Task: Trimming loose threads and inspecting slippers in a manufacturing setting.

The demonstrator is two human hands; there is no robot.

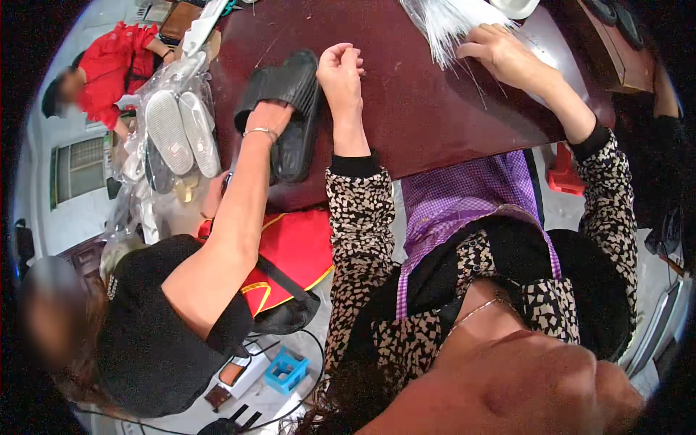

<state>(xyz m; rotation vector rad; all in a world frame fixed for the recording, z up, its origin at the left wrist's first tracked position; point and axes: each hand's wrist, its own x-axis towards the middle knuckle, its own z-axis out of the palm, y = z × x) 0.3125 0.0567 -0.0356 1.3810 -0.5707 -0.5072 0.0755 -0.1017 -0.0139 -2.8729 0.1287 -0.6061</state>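
Note:
My left hand is raised over the dark red table, its fingers curled together; whatever they hold, if anything, is too small to make out. It is beside a pair of black slide slippers. A co-worker's hand reaches into one of these from the left. At the table's far side, my right hand bends over a bundle of thin, whitish plastic strands. Thumb and fingertips close on strands at the bundle's edge, and a few loose ones trail below them.
White slippers in clear plastic bags hang over the table's left end. A cardboard box with dark footwear stands at the far right. Below the table's edge are a red plastic object and a blue plastic stand. A person in red is farther left.

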